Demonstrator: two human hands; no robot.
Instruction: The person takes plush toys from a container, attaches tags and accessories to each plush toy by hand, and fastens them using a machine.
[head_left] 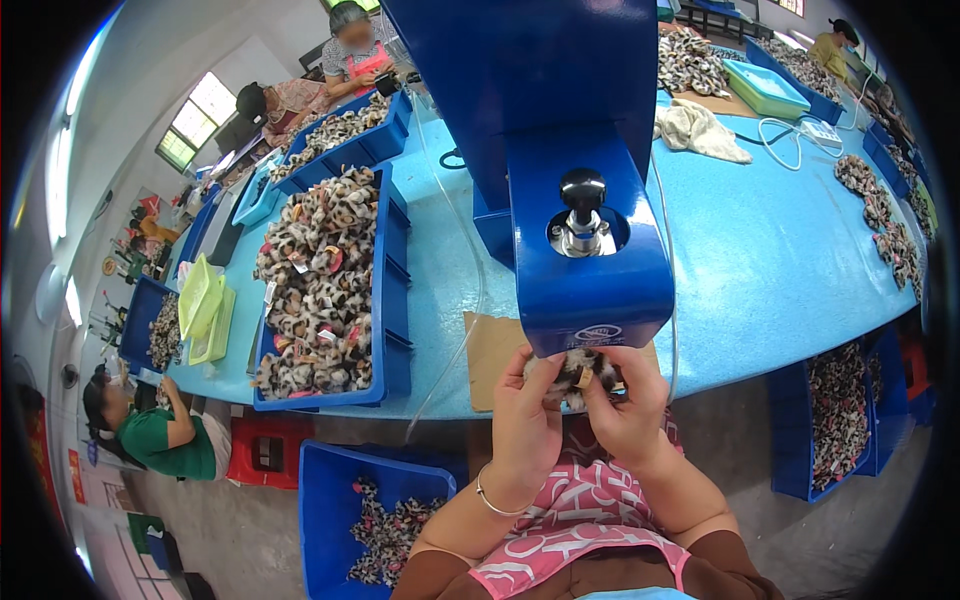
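Observation:
A small furry plush piece [572, 372], white with black and brown patches, is held between my two hands at the table's front edge, right below the head of a blue machine [595, 300]. My left hand [527, 415] grips it from the left, with a bracelet on that wrist. From the right, my right hand [628, 405] pinches it, thumb pressed on its near side next to a small tan part. The machine's overhanging head hides the far side of the piece and some of my fingertips. On top of the machine is a black knob [582, 190].
A blue bin [392, 300] heaped with similar plush pieces stands left on the blue table [760, 300]. Another blue bin [325, 500] sits on the floor at lower left. Brown cardboard [483, 370] lies under the machine. A cloth [700, 130] lies farther right. Co-workers sit around.

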